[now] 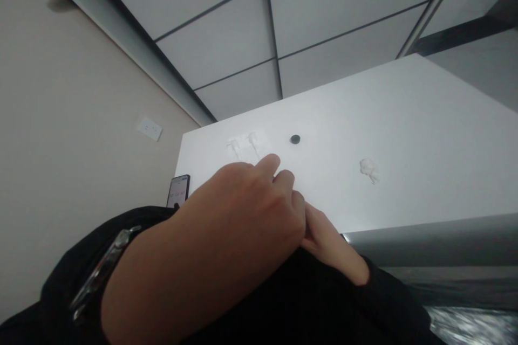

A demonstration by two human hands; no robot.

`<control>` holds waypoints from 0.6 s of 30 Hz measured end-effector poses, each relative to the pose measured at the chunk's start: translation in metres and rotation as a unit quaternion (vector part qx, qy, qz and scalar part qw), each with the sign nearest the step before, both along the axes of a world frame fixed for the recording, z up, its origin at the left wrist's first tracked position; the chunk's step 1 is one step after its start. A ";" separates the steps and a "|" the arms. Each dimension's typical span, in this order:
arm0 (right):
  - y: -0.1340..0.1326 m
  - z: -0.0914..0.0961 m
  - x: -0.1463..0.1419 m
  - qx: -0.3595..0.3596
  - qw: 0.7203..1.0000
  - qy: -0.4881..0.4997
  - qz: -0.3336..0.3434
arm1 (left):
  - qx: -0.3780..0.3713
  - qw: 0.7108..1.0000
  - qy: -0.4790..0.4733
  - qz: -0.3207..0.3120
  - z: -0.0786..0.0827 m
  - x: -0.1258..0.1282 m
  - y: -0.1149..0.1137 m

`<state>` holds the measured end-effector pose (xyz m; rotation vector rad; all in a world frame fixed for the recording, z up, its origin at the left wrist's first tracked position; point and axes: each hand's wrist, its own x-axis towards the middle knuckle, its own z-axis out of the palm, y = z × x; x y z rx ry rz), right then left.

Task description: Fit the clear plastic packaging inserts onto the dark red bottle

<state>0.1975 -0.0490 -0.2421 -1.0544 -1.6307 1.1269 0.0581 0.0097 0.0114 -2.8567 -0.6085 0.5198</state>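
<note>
Wall at left of frame: pale beige, carrying a white socket plate. Ceiling across the top: light grey panels crossed by thin dark lines, with a grey beam along its left edge. Board at centre right: white, with one small black round dot and whitish smudges. Phone at centre left: black frame, lit pale screen. Sleeve along the bottom: black. Wristwatch band at lower left: silver metal.
</note>
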 end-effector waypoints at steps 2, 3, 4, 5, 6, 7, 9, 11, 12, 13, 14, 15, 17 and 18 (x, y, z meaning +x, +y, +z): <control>-0.001 0.000 0.000 -0.004 1.000 0.000 -0.001 | -0.003 1.000 0.001 0.004 0.000 0.001 0.000; -0.001 0.000 0.000 -0.004 1.000 0.002 -0.002 | -0.004 1.000 0.000 0.005 0.001 0.001 0.000; -0.001 0.000 0.000 -0.003 1.000 0.004 -0.002 | -0.006 1.000 -0.001 0.006 0.001 0.001 0.000; -0.001 0.000 0.001 -0.001 1.000 0.006 -0.001 | -0.011 1.000 -0.003 0.007 0.002 0.001 0.000; -0.001 0.000 0.001 0.003 1.000 0.008 0.001 | -0.017 1.000 -0.006 0.010 0.002 0.000 0.000; 0.000 -0.001 0.001 0.008 1.000 0.010 0.005 | -0.025 1.000 -0.010 0.015 0.003 -0.002 0.001; 0.001 -0.003 0.001 0.019 1.000 0.013 0.013 | -0.039 0.998 -0.025 0.035 0.003 -0.010 0.003; 0.002 -0.006 0.002 0.027 0.999 0.010 0.017 | -0.051 0.995 -0.055 0.060 0.001 -0.024 0.005; 0.002 -0.007 0.002 0.027 0.999 0.008 0.017 | -0.056 0.993 -0.076 0.068 -0.002 -0.033 0.006; 0.002 -0.009 0.002 0.025 1.000 0.004 0.016 | -0.062 0.991 -0.100 0.070 -0.005 -0.042 0.007; 0.002 -0.011 0.002 0.023 1.000 0.001 0.014 | -0.068 0.987 -0.127 0.067 -0.008 -0.051 0.008; 0.002 -0.014 0.002 0.021 1.000 -0.002 0.012 | -0.078 0.984 -0.150 0.064 -0.012 -0.059 0.008; 0.001 -0.018 0.002 0.021 1.000 -0.010 0.006 | -0.098 0.975 -0.190 0.067 -0.021 -0.072 0.007; 0.000 -0.020 0.002 0.021 1.000 -0.014 0.003 | -0.108 0.970 -0.205 0.073 -0.025 -0.077 0.006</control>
